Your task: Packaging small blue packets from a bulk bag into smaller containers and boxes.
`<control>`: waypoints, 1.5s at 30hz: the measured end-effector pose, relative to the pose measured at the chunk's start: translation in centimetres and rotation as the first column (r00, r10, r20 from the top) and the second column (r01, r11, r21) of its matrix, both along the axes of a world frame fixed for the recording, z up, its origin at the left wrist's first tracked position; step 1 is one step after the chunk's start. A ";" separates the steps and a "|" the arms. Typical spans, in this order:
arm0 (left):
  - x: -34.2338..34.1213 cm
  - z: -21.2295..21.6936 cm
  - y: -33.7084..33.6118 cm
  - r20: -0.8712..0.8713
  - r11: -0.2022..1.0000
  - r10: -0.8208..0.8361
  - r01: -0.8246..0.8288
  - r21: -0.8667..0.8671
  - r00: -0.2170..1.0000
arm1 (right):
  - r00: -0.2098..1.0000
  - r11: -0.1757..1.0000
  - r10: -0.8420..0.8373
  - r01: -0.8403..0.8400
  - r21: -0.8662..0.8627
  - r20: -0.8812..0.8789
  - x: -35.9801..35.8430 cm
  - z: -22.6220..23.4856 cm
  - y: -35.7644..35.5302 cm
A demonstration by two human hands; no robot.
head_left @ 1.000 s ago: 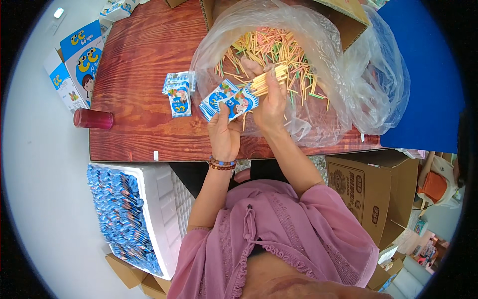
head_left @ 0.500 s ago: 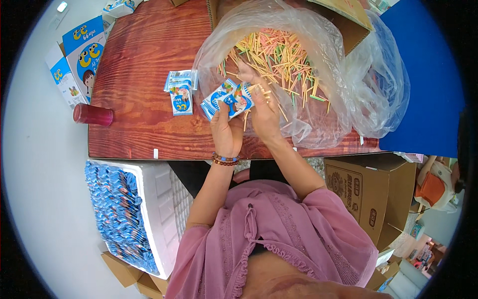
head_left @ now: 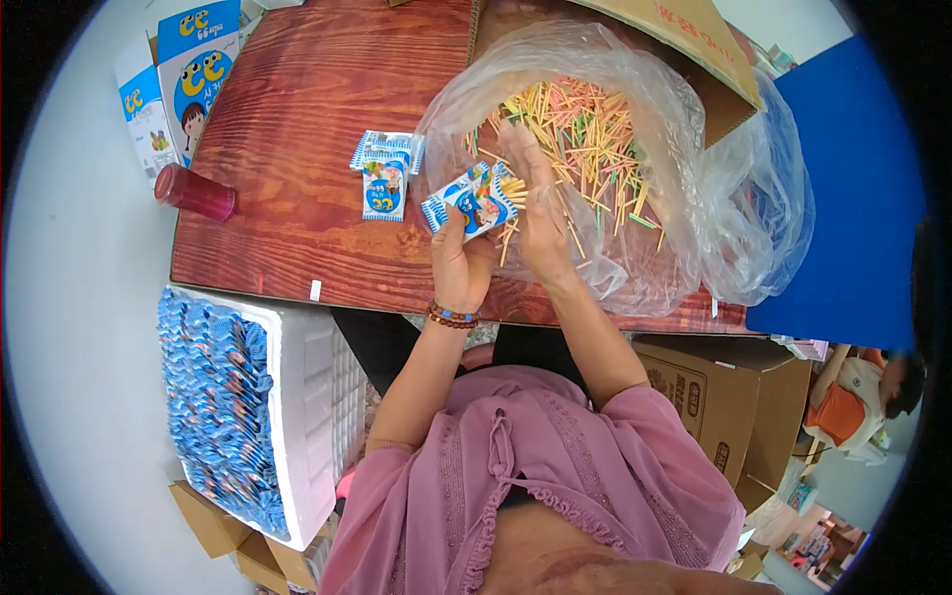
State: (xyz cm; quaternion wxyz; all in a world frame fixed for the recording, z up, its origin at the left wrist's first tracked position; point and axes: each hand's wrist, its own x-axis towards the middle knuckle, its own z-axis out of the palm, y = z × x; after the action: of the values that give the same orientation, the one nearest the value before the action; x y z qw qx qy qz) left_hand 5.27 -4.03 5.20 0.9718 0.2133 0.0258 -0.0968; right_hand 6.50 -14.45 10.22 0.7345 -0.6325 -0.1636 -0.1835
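My left hand grips a small blue-and-white packet, its thumb pressed on the printed front. There may be more than one packet in the grip; I cannot tell. Pale yellow sticks poke out of the packet's right end. Right beside these stick ends, my right hand is held flat, its fingers stretched out and pointing away from me. Beyond it, a clear plastic bag lies with its mouth spread around a heap of thin yellow, pink and green sticks. Several similar packets lie left of my hands.
A pink-red lidded jar lies near the table's left edge, below blue-and-white printed boxes. Below left, a white foam box holds many blue packets. Cardboard boxes stand at the far right and below right.
My right hand's fingers have gone from curled at the sticks to stretched flat beside the packet. My left hand keeps its packet. The whole view has shifted slightly.
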 end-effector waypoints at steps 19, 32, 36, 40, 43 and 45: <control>1.3 -1.5 1.9 0.025 0.987 0.009 -0.004 -0.163 1.000 | 0.938 0.876 -0.161 -0.007 -0.482 -0.307 -0.5 2.4 0.8; 1.1 -2.1 7.8 0.029 0.894 0.205 -0.199 0.401 0.978 | 0.806 0.857 0.234 -0.435 -0.276 -0.544 4.1 -0.8 2.1; 1.1 -2.9 9.6 0.003 0.818 0.351 -0.308 0.486 0.936 | 0.806 0.758 0.129 -0.456 -0.467 -0.578 6.0 -2.4 4.0; 2.1 -2.9 11.7 0.119 0.616 0.429 -0.387 0.686 0.895 | 0.975 0.638 0.073 -0.206 -0.742 -0.208 8.5 -4.4 6.8; 3.6 -3.8 13.0 0.255 0.393 0.442 -0.441 0.807 0.860 | 0.926 0.540 0.010 -0.323 -0.777 -0.378 10.5 -3.4 8.0; 4.2 -4.1 13.0 0.447 -0.207 0.200 -0.408 0.889 0.872 | 0.931 0.493 -0.062 -0.284 -0.822 -0.359 11.1 -3.7 8.1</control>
State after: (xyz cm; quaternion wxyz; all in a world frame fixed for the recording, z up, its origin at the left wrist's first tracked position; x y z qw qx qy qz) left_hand 9.43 8.95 1.10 0.4760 0.8512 0.0707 0.2097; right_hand 17.59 -6.33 6.50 0.3464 -0.9231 -0.1440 0.0843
